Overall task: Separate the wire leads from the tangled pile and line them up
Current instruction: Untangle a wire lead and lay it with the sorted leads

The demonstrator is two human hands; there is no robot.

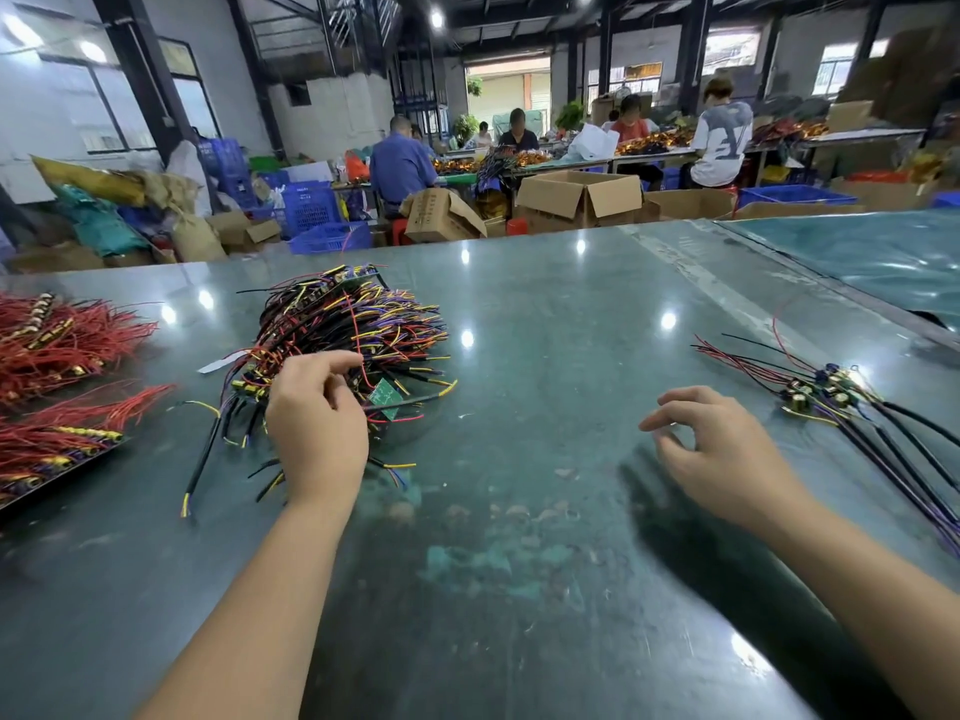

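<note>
Head view: at the far left of the green bench (545, 314), red wire bundles (62, 340) lie in rows, their red leads fanning toward the right and away. Next comes the tangled pile (353, 330) of black, red, yellow and purple wire leads, bristling in all directions, with loose black leads trailing toward the near edge at its left. The left hand (317, 423) sits on the near side of the pile, fingers curled and pinching into the wires beside a small green circuit board (385, 393); which lead it grips cannot be told. A broad bare stretch of bench lies between the hands and runs to the near edge. The right hand (722, 454) hovers above the bench, fingers loosely curled, holding nothing. To its right, the lined-up leads (852, 402) lie side by side, long axes running from far left to near right, red ends pointing away and black sleeves toward the right edge. Beyond the bench stand cardboard boxes (582, 197); their printing is unreadable.
</note>
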